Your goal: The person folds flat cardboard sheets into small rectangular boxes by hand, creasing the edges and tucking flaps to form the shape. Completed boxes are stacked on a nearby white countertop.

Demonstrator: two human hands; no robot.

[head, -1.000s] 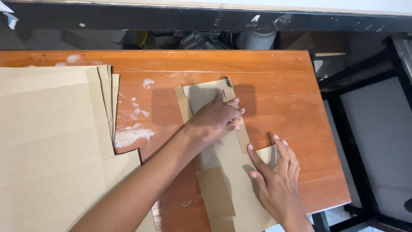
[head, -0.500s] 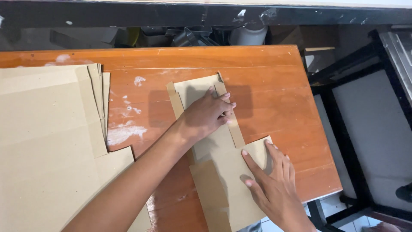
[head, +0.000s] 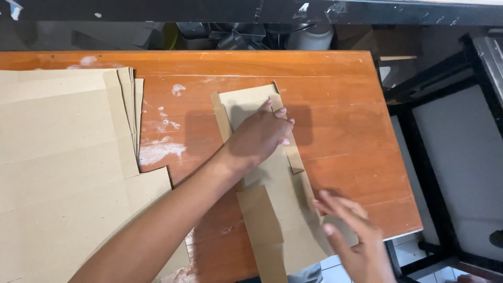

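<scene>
Cardboard cutout (head: 272,173) under flat left hand (head: 259,137), right hand (head: 351,230) seemingly atop.

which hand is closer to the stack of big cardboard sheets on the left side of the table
Left. The left hand presses the cut cardboard piece mid-table, a gap right of the stack; the right hand is farther right, near the table's edge.

Bare counter (head: 335,99) right of and behind cut card (head: 272,183): open passage. Left of card, narrow bare strip, then sheet stack (head: 63,167) blocks. Left arm (head: 173,215) crosses near-left approach.
</scene>
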